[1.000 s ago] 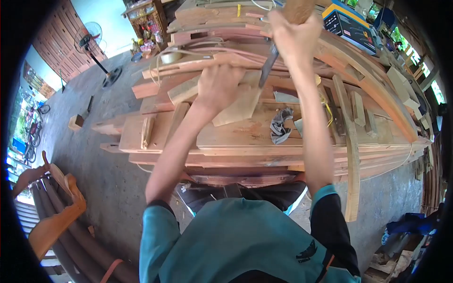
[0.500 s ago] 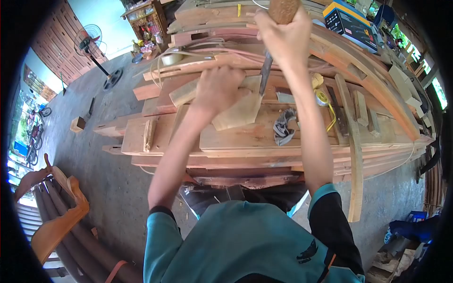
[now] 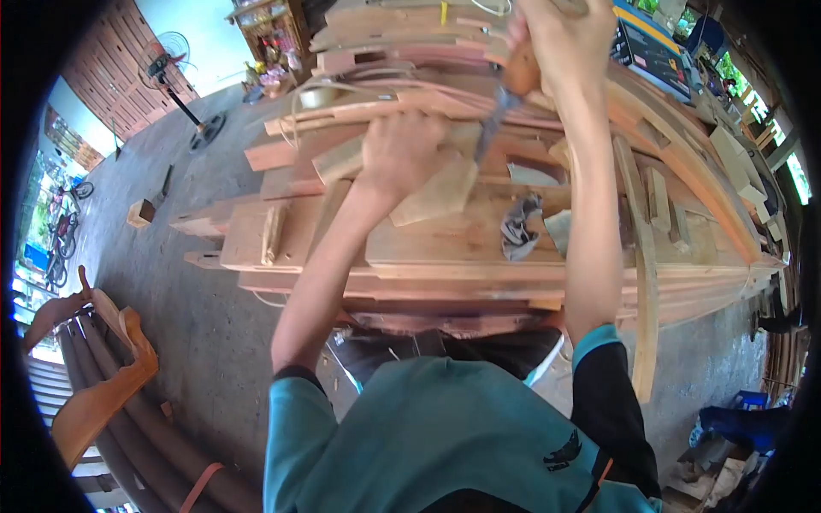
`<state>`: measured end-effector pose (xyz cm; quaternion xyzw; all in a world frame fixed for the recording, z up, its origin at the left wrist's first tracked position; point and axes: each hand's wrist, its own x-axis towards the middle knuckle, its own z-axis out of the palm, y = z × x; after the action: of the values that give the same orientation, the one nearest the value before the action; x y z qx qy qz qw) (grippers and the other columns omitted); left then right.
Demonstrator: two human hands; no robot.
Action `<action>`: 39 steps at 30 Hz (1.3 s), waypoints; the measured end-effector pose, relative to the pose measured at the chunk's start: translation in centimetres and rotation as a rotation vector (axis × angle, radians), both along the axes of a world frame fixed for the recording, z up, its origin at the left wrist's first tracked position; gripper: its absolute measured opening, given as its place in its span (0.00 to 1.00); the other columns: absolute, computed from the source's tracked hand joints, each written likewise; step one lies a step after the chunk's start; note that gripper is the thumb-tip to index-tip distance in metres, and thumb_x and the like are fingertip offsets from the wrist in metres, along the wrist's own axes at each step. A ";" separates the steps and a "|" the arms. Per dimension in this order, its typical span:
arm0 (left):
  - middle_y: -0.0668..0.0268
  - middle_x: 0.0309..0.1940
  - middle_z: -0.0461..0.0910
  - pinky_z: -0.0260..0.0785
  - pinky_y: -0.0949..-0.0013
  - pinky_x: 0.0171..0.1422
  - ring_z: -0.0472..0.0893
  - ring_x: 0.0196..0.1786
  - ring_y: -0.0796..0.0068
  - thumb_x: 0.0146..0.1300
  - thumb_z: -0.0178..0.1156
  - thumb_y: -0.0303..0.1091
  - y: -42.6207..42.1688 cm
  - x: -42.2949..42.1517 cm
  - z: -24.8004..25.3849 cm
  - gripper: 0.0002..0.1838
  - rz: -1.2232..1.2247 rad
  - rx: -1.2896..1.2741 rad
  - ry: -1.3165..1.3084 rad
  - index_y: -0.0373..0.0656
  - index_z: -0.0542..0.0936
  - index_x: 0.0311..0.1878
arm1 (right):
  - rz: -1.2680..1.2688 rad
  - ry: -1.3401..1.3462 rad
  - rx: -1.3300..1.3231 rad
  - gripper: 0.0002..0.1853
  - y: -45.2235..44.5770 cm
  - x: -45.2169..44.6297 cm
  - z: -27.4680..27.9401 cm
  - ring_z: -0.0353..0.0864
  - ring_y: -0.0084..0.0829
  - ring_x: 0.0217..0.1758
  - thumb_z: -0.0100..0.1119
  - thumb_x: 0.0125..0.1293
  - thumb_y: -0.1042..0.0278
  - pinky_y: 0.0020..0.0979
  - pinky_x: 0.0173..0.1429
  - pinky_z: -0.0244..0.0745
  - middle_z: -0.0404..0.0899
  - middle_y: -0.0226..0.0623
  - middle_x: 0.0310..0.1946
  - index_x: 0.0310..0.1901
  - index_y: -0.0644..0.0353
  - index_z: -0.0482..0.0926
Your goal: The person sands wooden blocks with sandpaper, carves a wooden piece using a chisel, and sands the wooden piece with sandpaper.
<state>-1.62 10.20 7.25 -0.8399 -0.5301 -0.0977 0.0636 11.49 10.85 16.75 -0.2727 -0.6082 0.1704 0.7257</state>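
My left hand (image 3: 404,147) is closed over a pale wooden piece (image 3: 440,192), pressing it on the stacked boards (image 3: 410,248). Higher up at the right, my right hand (image 3: 569,43) grips the wooden handle of a bladed tool (image 3: 521,73). The blurred metal blade slants down and left, its lower end at the right edge of the pale piece. Just right of the piece lie a crumpled grey cloth (image 3: 520,227) and a flat greyish piece (image 3: 532,174).
A long narrow strip (image 3: 641,291) overhangs the stack's front edge. A curved beam (image 3: 701,184) and a blue-black box (image 3: 654,56) are at the right. A standing fan (image 3: 184,107) and carved wooden furniture (image 3: 115,385) are on the left.
My right hand has moved right with the tool, whose handle is now more tilted. My left hand remains on the pale piece. The view has shifted slightly.
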 end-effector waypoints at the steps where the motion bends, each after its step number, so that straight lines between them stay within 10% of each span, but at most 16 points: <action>1: 0.54 0.37 0.78 0.69 0.57 0.47 0.78 0.44 0.56 0.51 0.60 0.44 0.9 -0.4 -0.1 0.15 -0.044 0.062 -0.040 0.43 0.79 0.36 | 0.025 -0.027 0.039 0.03 0.2 0.3 0.7 0.64 0.20 0.11 0.49 0.56 0.75 0.22 0.14 0.59 0.65 0.27 0.14 0.27 0.58 0.67; 8: 0.55 0.25 0.79 0.71 0.58 0.39 0.79 0.32 0.54 0.45 0.64 0.47 -1.9 0.0 7.4 0.18 -0.165 0.321 -0.075 0.42 0.81 0.33 | 0.150 0.042 0.066 0.06 -0.9 1.5 1.4 0.66 0.21 0.11 0.54 0.51 0.79 0.21 0.15 0.60 0.67 0.29 0.14 0.28 0.60 0.66; 12: 0.53 0.37 0.78 0.70 0.59 0.46 0.78 0.43 0.54 0.48 0.61 0.43 1.0 -0.5 -1.3 0.17 -0.083 0.337 -0.124 0.42 0.79 0.38 | 0.112 0.144 -0.007 0.08 1.3 2.5 -2.5 0.69 0.22 0.13 0.57 0.51 0.79 0.23 0.18 0.66 0.70 0.33 0.12 0.30 0.62 0.67; 33: 0.53 0.32 0.79 0.72 0.59 0.41 0.79 0.39 0.55 0.48 0.62 0.44 -2.3 0.2 6.8 0.17 -0.165 0.164 -0.067 0.38 0.80 0.32 | 0.118 -0.033 0.138 0.06 -2.8 4.6 1.0 0.69 0.23 0.14 0.50 0.52 0.83 0.25 0.17 0.65 0.68 0.33 0.12 0.30 0.62 0.68; 39: 0.54 0.30 0.79 0.70 0.59 0.43 0.79 0.37 0.55 0.47 0.63 0.47 0.1 -0.3 0.5 0.22 -0.108 0.118 -0.056 0.39 0.78 0.39 | 0.124 0.044 0.124 0.08 -2.2 3.0 -3.5 0.69 0.23 0.13 0.51 0.51 0.83 0.23 0.19 0.64 0.69 0.35 0.12 0.33 0.62 0.68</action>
<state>-1.92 10.34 7.71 -0.8591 -0.4787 -0.1554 0.0926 14.51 8.67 13.27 -0.1855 -0.6173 0.1830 0.7423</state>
